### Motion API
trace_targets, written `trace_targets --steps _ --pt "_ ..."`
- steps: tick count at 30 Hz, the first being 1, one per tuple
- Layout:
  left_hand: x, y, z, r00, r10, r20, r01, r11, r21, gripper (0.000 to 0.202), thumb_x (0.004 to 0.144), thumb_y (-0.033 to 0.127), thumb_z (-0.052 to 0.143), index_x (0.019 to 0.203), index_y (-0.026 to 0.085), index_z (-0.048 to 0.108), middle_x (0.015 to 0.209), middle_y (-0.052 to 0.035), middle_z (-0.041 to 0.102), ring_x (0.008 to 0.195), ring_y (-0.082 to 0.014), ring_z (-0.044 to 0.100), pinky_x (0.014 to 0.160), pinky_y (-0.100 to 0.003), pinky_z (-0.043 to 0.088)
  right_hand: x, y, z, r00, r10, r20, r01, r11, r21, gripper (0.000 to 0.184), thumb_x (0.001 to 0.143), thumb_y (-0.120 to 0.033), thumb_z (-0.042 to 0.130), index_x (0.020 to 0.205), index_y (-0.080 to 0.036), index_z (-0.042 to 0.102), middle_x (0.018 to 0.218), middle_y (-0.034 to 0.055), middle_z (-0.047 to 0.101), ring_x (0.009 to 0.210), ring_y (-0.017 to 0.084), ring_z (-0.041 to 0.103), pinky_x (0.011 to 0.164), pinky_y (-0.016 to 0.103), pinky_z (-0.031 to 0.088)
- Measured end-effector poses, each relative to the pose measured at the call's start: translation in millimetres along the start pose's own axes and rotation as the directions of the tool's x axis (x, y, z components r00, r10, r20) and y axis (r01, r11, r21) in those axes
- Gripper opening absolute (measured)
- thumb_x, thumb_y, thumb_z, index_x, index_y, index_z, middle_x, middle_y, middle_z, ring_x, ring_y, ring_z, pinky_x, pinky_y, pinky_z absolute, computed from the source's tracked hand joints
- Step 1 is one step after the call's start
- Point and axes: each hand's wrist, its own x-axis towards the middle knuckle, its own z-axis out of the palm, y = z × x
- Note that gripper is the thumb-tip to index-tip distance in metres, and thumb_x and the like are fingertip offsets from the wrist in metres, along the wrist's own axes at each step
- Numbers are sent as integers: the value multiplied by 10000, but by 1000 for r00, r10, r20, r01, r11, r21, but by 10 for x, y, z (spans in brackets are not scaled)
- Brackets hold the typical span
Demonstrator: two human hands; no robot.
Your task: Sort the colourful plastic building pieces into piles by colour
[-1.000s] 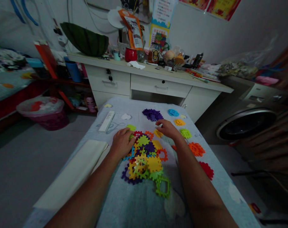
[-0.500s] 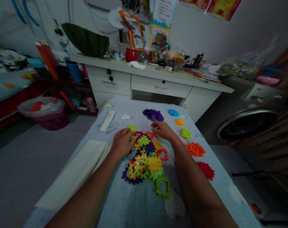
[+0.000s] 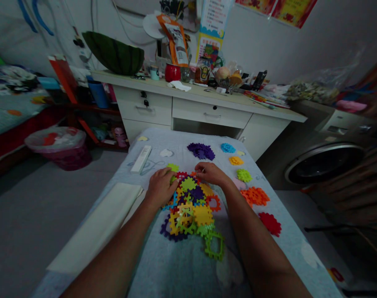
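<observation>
A heap of toothed plastic puzzle tiles [image 3: 191,211] in many colours lies in the middle of a light blue cloth-covered table [image 3: 182,273]. My left hand [image 3: 160,188] rests on the heap's left edge with fingers curled over a light green tile. My right hand [image 3: 210,173] is at the heap's far edge, fingers pinched on an orange tile. Sorted small piles lie around: purple [image 3: 201,151], blue [image 3: 227,147], yellow-orange [image 3: 236,160], green [image 3: 244,175], orange [image 3: 255,195], red [image 3: 270,223].
A folded cream cloth [image 3: 95,229] lies at the table's left edge, a white remote-like bar [image 3: 141,158] further back. Behind stands a cluttered white desk [image 3: 207,109] with half a watermelon [image 3: 115,53]. A washing machine [image 3: 325,161] is on the right, a pink bin [image 3: 59,147] on the left.
My right hand has pulled back to the left, from near the yellow-orange pile to the far edge of the heap. The left hand has stayed where it was.
</observation>
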Motion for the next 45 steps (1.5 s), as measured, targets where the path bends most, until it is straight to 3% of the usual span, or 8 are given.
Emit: trace_targets --steps 10,17,26,33,41,45 --pt "2 31 -30 1000 -22 18 22 1000 -4 299 897 375 482 1064 231 684 1272 -84 607 1187 -273 538 1030 -440 410 15 -124 55 998 -51 48 54 996 -71 151 798 -146 621 927 -141 700 874 44 689 752 126 593 684 219 417" --pt "2 26 -23 1000 -15 13 15 1000 -1 306 895 376 480 1061 220 684 1270 -97 608 1188 -280 541 1033 -445 413 -8 -184 61 989 -89 120 96 994 -56 192 776 -131 608 933 -162 713 812 11 675 704 117 568 661 217 400" --pt "2 7 -8 1000 -2 3 2 1000 -1 308 900 372 473 1070 224 682 1263 -91 611 1180 -276 544 1030 -442 414 -19 -143 69 987 -57 152 34 988 151 186 746 -133 645 931 -151 628 769 -27 619 668 95 538 617 202 397" --pt "2 16 -20 1000 -10 17 10 1000 6 309 905 382 471 1075 225 675 1280 -89 602 1181 -270 541 1030 -434 415 8 -72 108 997 -41 71 4 891 454 171 748 -125 607 905 -174 558 694 -59 562 615 92 539 571 198 399" --pt "1 8 -8 1000 -17 24 17 1000 -4 309 903 377 465 1060 228 685 1279 -86 602 1182 -273 539 1029 -443 411 53 46 52 995 43 -92 11 857 515 200 713 -190 633 913 -186 618 666 -59 559 583 101 525 556 216 395" --pt "1 -1 4 1000 -15 20 15 1000 1 310 901 378 473 1065 226 688 1296 -93 597 1189 -281 538 1032 -455 411 68 135 -10 963 165 -213 6 778 628 228 699 -252 610 918 -187 603 670 -60 551 566 107 539 551 235 423"
